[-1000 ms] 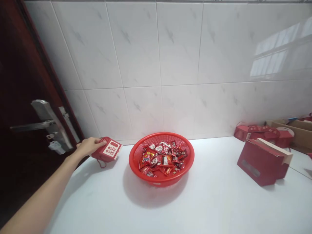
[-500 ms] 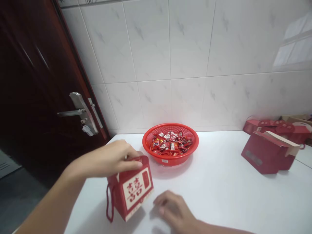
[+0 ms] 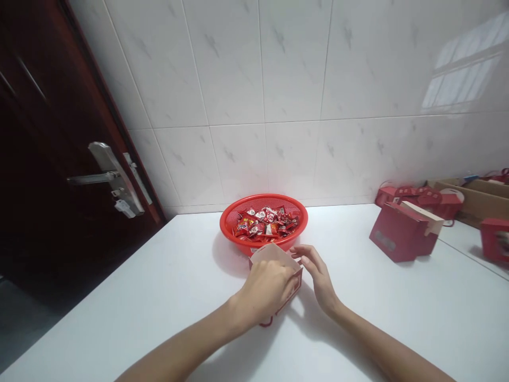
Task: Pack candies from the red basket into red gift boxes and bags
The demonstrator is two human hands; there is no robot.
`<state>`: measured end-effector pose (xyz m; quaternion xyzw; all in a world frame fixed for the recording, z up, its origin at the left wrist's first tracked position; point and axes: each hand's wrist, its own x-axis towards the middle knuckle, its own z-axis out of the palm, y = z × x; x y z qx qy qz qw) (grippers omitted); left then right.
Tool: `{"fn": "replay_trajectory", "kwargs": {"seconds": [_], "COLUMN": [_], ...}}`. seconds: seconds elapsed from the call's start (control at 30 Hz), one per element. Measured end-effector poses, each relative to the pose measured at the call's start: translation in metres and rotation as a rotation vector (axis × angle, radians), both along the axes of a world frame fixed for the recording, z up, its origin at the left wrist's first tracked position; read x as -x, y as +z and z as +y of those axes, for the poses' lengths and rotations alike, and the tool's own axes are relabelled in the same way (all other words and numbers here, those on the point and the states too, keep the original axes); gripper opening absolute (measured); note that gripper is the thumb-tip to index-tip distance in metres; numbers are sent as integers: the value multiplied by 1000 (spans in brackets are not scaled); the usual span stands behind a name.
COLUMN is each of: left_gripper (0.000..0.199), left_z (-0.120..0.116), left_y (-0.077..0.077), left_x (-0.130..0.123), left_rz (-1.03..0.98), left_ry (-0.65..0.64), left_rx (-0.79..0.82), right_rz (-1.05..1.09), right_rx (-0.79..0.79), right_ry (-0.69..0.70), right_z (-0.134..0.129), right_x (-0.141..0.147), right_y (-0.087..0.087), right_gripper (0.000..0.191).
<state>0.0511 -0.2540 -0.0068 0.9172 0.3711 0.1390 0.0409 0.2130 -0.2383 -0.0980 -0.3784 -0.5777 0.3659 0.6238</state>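
A small red gift box (image 3: 292,291) with a printed cream panel stands on the white table, its top open and pale inner flaps showing. My left hand (image 3: 265,289) is closed on the box's near side, hiding much of it; some fingertips are out of sight. On the right, my right hand (image 3: 320,278) is open, thumb and fingers apart, with its fingertips close to the box's far right edge; whether they touch I cannot tell. Just behind the box sits a red plastic basket (image 3: 225,225) holding many wrapped candies (image 3: 264,220). A red cord loop (image 3: 266,321) pokes out below my left hand.
To the right stands a larger-looking red box (image 3: 401,233) with a cream flap. Behind it are more red boxes (image 3: 421,197) and a brown carton (image 3: 477,199). Another red box (image 3: 491,239) is at the right edge. A tiled wall backs the white table (image 3: 167,297); a dark door (image 3: 59,132) is left.
The box has moved right, from left of the basket to in front of it, and its top now shows open. My right hand has risen beside it. The view has shifted slightly right.
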Motion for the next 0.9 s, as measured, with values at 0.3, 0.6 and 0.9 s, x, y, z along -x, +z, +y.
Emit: {"fn": "replay_trajectory", "kwargs": {"seconds": [0.3, 0.6, 0.9], "left_gripper": [33, 27, 73], "left_z": [12, 25, 19], "left_y": [34, 35, 36], "left_x": [27, 56, 69], "left_rz": [-251, -31, 62], "left_ry": [-111, -37, -27], "left_rx": [276, 383, 554], "right_rz": [-393, -473, -339], "right_rx": [-465, -438, -51], "right_ry": [-50, -63, 21], "right_z": [-15, -19, -12], "right_x": [-2, 3, 1], "right_y": [4, 7, 9], "right_gripper": [35, 15, 31]}}
